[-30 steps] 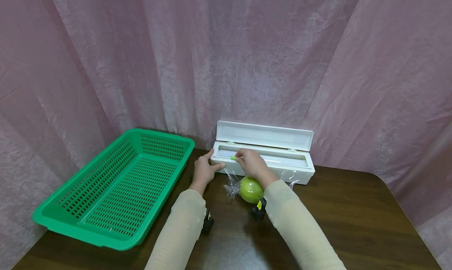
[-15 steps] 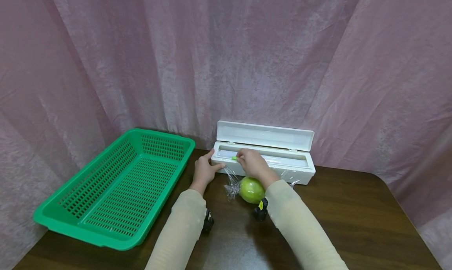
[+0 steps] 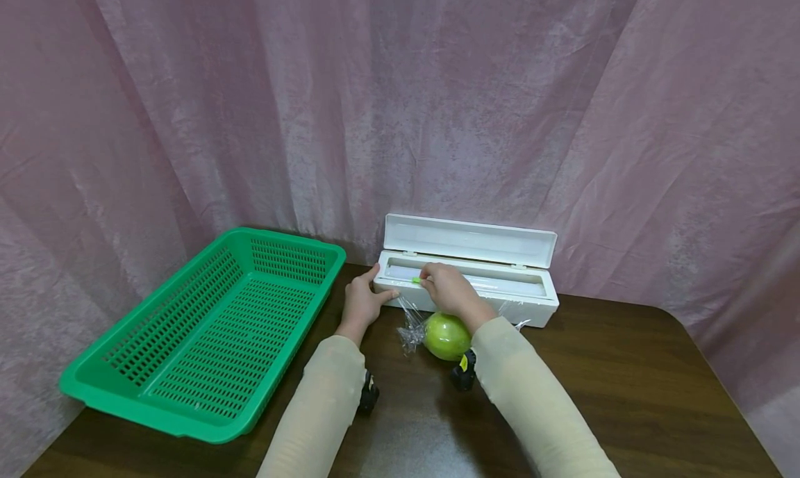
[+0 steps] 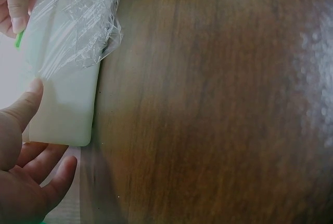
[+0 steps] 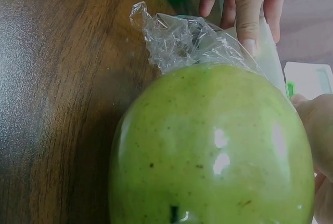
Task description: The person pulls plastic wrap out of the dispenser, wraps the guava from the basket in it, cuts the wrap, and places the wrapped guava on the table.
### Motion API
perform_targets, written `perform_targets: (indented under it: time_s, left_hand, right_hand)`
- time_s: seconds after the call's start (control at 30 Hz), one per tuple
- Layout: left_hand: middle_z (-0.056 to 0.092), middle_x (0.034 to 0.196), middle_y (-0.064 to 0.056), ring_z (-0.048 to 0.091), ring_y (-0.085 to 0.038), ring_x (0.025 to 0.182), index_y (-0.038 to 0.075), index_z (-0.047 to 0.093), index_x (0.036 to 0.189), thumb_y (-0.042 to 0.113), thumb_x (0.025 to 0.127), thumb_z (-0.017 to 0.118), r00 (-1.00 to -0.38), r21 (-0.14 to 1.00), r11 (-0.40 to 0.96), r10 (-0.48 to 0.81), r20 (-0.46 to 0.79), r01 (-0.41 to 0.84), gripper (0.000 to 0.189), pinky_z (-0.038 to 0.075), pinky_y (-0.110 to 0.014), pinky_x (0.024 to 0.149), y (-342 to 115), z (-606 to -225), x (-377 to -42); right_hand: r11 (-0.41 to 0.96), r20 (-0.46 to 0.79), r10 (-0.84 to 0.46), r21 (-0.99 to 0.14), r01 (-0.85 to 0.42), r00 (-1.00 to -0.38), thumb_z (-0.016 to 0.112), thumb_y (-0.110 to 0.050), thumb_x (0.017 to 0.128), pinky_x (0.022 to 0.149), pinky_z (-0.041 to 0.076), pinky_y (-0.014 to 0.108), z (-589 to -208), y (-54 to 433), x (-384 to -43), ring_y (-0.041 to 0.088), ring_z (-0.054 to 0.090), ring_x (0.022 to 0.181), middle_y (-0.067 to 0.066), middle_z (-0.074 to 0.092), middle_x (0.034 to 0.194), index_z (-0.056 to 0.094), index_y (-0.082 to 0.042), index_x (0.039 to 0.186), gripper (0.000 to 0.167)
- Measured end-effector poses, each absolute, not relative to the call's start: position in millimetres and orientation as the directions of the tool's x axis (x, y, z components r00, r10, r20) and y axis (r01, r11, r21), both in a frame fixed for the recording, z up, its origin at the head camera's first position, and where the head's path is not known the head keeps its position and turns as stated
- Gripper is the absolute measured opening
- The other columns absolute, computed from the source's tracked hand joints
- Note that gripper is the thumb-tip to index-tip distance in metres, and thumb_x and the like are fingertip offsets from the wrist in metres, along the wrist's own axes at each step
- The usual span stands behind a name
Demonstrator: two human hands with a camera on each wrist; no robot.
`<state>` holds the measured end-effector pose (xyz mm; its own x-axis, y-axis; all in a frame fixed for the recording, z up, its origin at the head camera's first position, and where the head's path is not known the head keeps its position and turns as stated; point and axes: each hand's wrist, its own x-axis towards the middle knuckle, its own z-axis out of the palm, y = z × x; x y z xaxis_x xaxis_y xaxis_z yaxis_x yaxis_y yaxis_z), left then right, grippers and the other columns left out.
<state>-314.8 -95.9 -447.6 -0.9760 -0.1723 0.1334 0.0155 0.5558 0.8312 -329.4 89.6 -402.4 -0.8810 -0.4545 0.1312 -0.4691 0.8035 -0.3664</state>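
A white cling film dispenser (image 3: 525, 311) stands at the back of the table with its lid raised, a pale roll inside. My left hand (image 3: 361, 303) holds its left end, thumb on the front, fingers around the end; the left wrist view shows this closely. My right hand (image 3: 448, 288) pinches the small green slide cutter (image 3: 415, 280) on the dispenser's front rail, left of its middle. Clear cling film (image 3: 410, 331) runs from the dispenser's front round a speckled green fruit (image 3: 446, 337), bunching at the fruit's left. In the right wrist view the fruit hides much of the dispenser.
A green plastic basket (image 3: 234, 422) with slotted walls stands at the left of the dark wooden table (image 3: 650, 381). Pink curtains (image 3: 475, 103) hang behind and at the sides. My right forearm passes just right of the fruit.
My right hand and the green slide cutter have shifted very slightly right along the rail. The fruit has edged slightly right too. The left hand stays in place.
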Motion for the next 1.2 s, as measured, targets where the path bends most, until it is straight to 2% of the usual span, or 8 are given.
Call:
perform_targets:
  time_s: [0.3,0.6,0.93,1.2]
  left_hand:
    - [0.047,0.142,-0.012,0.048,-0.030,0.125,0.012,0.044,0.141,0.027,0.074,0.080,-0.979,0.837,0.546,-0.169,0.116,0.004,0.077,0.045,-0.041,0.097,-95,-448,-315]
    - [0.047,0.142,-0.013,0.048,-0.030,0.125,0.013,0.044,0.142,0.028,0.074,0.080,-0.979,0.837,0.547,-0.172,0.113,0.000,0.078,0.045,-0.042,0.097,-96,-450,-316]
    - [0.045,0.144,-0.011,0.043,-0.029,0.130,0.013,0.042,0.143,0.027,0.075,0.079,-0.981,0.845,0.534,-0.160,0.107,0.005,0.078,0.043,-0.042,0.101,-97,-449,-315]
    - [0.047,0.142,-0.013,0.048,-0.029,0.126,0.013,0.044,0.142,0.028,0.075,0.079,-0.979,0.833,0.553,-0.161,0.125,0.015,0.078,0.045,-0.041,0.098,-97,-450,-316]
  right_hand:
    - [0.807,0.105,-0.462,-0.362,-0.467,-0.881,0.051,-0.016,0.097,0.086,0.050,0.037,-403,91,-330,0.022,0.060,0.093,0.008,0.065,0.105,0.060,-0.007,0.110,0.018]
    - [0.780,0.103,-0.473,-0.414,-0.470,-0.875,0.050,-0.013,0.097,0.083,0.049,0.038,-402,97,-328,0.021,0.058,0.088,0.010,0.064,0.102,0.058,-0.005,0.108,0.016]
    - [0.803,0.099,-0.453,-0.387,-0.454,-0.886,0.050,-0.016,0.097,0.088,0.049,0.039,-402,100,-326,0.023,0.060,0.095,0.008,0.064,0.106,0.058,-0.008,0.109,0.016]
    - [0.801,0.095,-0.457,-0.388,-0.456,-0.884,0.050,-0.016,0.097,0.087,0.050,0.039,-401,102,-324,0.023,0.060,0.096,0.008,0.064,0.106,0.058,-0.009,0.110,0.016]
